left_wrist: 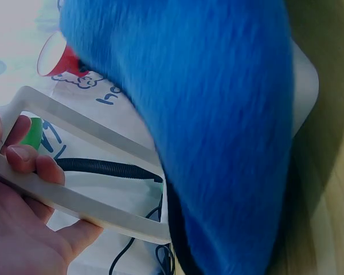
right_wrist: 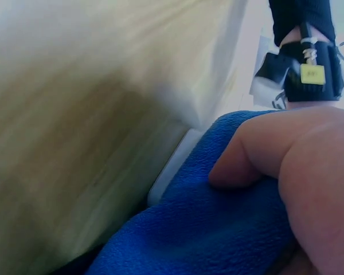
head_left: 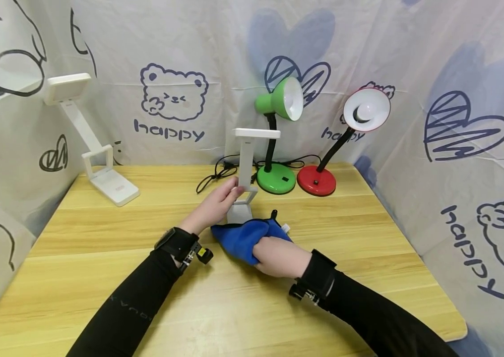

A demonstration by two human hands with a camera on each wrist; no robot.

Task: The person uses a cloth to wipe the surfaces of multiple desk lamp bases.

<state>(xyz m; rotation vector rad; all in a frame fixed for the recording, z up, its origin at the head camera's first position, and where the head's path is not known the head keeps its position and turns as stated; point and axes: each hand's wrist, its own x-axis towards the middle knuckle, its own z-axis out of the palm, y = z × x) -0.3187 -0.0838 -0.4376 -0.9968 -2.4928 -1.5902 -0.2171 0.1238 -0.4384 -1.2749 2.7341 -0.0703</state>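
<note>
In the middle of the table stands a white desk lamp (head_left: 246, 158) with a flat head and a frame-like lower stem. My left hand (head_left: 216, 204) grips that stem; in the left wrist view its fingers (left_wrist: 23, 157) curl around one bar of the white frame (left_wrist: 92, 123). My right hand (head_left: 281, 256) holds a blue plush cloth (head_left: 243, 240) against the lamp's base (head_left: 239, 213), covering its near part. In the right wrist view the thumb presses into the cloth (right_wrist: 200, 229), and a white edge of the base (right_wrist: 175, 166) shows beside it.
Behind the white lamp stand a green lamp (head_left: 276, 178) and a red lamp (head_left: 316, 181), with black cables (head_left: 220, 173) near them. A second white lamp (head_left: 115, 186) is at the back left of the wooden table (head_left: 167, 297). Printed curtains hang around the table.
</note>
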